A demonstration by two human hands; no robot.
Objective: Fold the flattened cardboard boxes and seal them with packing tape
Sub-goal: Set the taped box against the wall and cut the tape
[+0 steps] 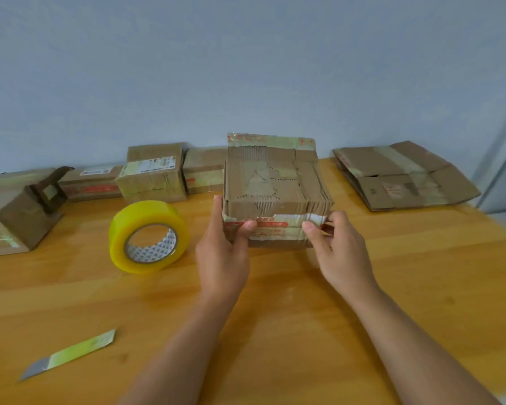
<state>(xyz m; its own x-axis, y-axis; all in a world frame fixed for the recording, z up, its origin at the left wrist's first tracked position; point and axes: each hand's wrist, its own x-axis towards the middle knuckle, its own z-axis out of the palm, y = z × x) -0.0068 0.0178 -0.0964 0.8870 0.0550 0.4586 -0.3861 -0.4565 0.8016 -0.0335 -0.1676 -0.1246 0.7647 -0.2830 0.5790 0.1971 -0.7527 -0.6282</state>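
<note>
A small worn cardboard box (275,182) stands folded at the middle of the wooden table (275,302), its far flap up and old red-and-white tape along its near edge. My left hand (224,252) grips the box's near left corner, thumb on the front face and fingers round the side. My right hand (338,247) pinches the near right corner at the torn white tape. A yellow roll of packing tape (146,236) stands on edge just left of my left hand. A flattened cardboard box (403,176) lies at the far right.
Several taped boxes (152,173) stand along the wall at the back left. A bigger box with a raised flap (21,211) sits at the left edge. A green-and-grey utility knife (70,353) lies near the front left. The table's right edge is beyond the flattened box.
</note>
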